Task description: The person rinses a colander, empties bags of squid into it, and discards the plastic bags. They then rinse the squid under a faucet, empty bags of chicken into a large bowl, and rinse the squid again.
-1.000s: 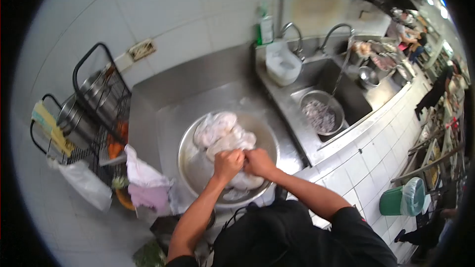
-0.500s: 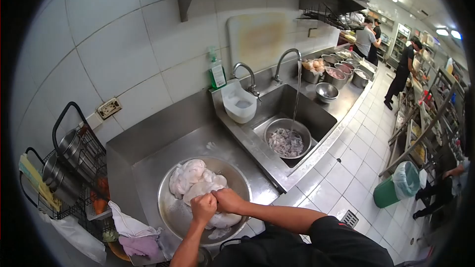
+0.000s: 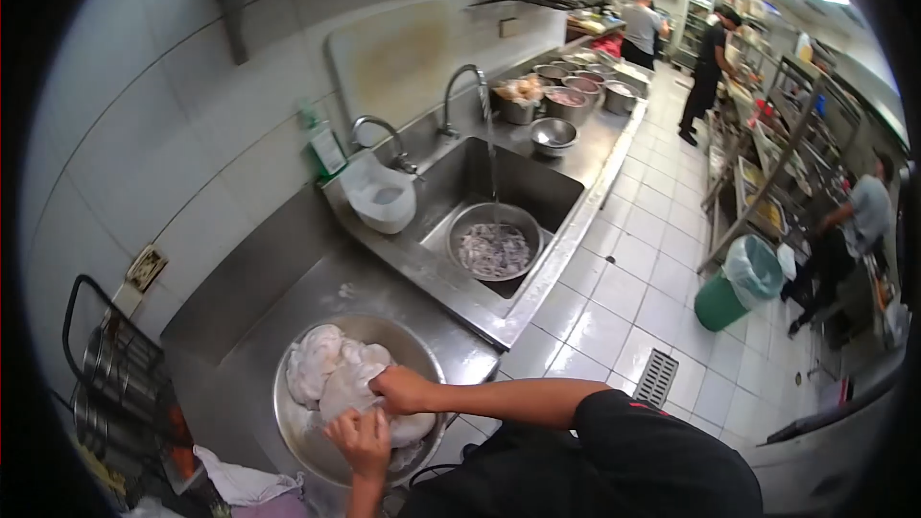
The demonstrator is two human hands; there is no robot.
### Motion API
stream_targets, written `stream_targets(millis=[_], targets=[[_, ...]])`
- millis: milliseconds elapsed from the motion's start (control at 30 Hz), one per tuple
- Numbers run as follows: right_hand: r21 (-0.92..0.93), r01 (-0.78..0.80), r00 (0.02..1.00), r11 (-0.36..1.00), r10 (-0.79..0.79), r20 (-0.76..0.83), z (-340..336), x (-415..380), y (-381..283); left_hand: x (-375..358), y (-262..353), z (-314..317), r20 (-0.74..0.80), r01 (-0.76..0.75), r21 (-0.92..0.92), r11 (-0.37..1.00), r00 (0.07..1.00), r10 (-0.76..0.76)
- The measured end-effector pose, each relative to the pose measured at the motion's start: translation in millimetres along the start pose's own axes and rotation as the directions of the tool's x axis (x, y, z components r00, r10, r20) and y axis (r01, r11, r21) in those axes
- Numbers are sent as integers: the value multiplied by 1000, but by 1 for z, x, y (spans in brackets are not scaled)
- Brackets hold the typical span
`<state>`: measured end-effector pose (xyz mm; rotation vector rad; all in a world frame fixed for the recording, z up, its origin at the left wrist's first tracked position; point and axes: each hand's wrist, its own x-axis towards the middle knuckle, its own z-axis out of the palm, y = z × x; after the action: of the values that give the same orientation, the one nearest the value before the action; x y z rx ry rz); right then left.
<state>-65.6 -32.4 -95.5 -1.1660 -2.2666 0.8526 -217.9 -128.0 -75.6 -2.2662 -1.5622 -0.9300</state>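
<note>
A large steel bowl (image 3: 284,412) stands on the metal counter in front of me, with pale raw chicken (image 3: 326,364) heaped inside. My right hand (image 3: 401,389) reaches in from the right and grips the chicken near its middle, fingertips hidden by the pale flesh. Just below it, my left hand (image 3: 361,437) is closed with bent fingers on the chicken's near side. The two hands are close together over the bowl's front half. Part of the chicken is hidden behind my hands and forearms.
Water runs from a tap (image 3: 470,72) into a bowl of cut greyish pieces (image 3: 494,249) in the sink (image 3: 566,194). Several steel pots (image 3: 568,104) line the counter beyond. A dish rack (image 3: 106,355) stands left. A green bin (image 3: 724,302) and several people are on the right.
My view has turned right, shifting the scene leftward. My hands, pressed together before, are now slightly apart, the right one further into the chicken and the left one lower.
</note>
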Motion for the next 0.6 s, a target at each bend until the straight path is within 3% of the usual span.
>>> stream_targets(millis=[100, 200, 300, 367, 600], targets=[[4, 31, 999, 1000, -31, -15, -9, -6, -10, -13, 19, 5, 82, 12, 5, 1000, 997, -12], [-31, 33, 999, 999, -33, 2, -15, -13, -23, -18, 28, 4, 189, 116, 26, 993, 975, -119], [-63, 129, 987, 990, -135, -88, -7, -13, -23, -31, 27, 11, 170, 55, 55, 997, 983, -63], [-63, 211, 960, 975, -219, -176, -8, -15, -30, -31, 38, 9, 146, 91, 116, 989, 983, -108], [-56, 208, 953, 976, -215, -213, -35, 2, -61, 3, 48, -5, 111, 207, 124, 970, 969, -221]])
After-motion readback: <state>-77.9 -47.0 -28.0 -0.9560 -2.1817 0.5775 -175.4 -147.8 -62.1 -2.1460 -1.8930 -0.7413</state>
